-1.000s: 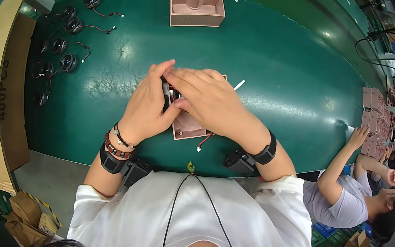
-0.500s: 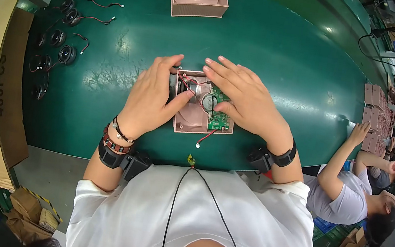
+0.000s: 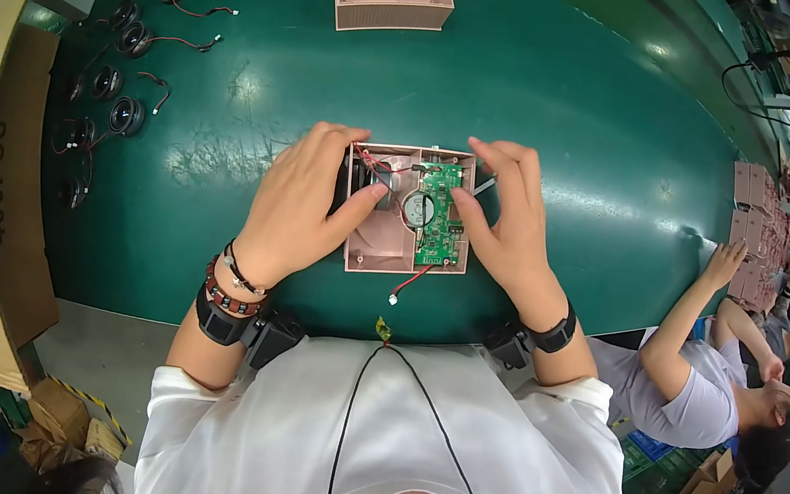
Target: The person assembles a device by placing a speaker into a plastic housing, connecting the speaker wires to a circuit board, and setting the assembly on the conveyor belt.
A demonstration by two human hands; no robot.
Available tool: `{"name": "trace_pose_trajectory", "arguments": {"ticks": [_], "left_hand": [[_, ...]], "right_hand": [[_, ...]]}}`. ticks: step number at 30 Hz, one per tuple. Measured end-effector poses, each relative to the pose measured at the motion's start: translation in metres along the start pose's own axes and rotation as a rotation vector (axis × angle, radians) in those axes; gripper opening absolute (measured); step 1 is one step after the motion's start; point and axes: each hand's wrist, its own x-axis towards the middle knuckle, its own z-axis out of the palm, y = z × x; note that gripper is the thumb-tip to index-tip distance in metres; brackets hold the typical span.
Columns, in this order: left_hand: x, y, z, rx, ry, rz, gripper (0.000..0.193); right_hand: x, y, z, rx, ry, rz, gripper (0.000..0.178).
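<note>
In the head view, the right hand [image 3: 516, 232] has shifted from above the circuit board [image 3: 437, 238] to the right edge of the pink housing [image 3: 387, 244]: half-spread, grip indeterminable. The left hand [image 3: 299, 198], half-curled, clasps the housing's left wall. The housing lies on the green table [image 3: 617, 177].

I see my left forearm [image 3: 200, 361] entering from seven o'clock and my right forearm [image 3: 567, 362] from five. My left hand [image 3: 297, 193] curves in a grip, thumb [image 3: 357, 209] toward one, fingertips bent toward three. My right hand [image 3: 519, 229] arches loosely, thumb toward eleven, fingertips curling toward nine.
</note>
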Motion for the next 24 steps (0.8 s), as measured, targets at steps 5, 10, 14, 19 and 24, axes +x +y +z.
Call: {"name": "trace_pose_trajectory", "arguments": {"ticks": [5, 10, 14, 19, 24], "left_hand": [[0.0, -0.002, -0.001, -0.017, 0.007, 0.007, 0.048], [0.001, 0.001, -0.007, -0.004, -0.012, -0.033, 0.051], [-0.004, 0.004, -0.013, -0.008, -0.106, -0.219, 0.056], [-0.004, 0.0, -0.012, 0.003, -0.249, -0.184, 0.06], [0.0, 0.004, -0.007, -0.282, -0.304, -0.113, 0.061]], "right_hand": [[0.011, -0.009, -0.001, -0.332, 0.006, -0.354, 0.052], [0.01, -0.007, 0.0, -0.322, 0.063, -0.288, 0.052], [-0.018, -0.015, -0.01, -0.102, -0.141, 0.144, 0.059], [-0.038, -0.003, -0.005, 0.114, -0.223, 0.125, 0.067], [-0.043, -0.006, -0.016, 0.182, -0.117, 0.353, 0.061]]}}
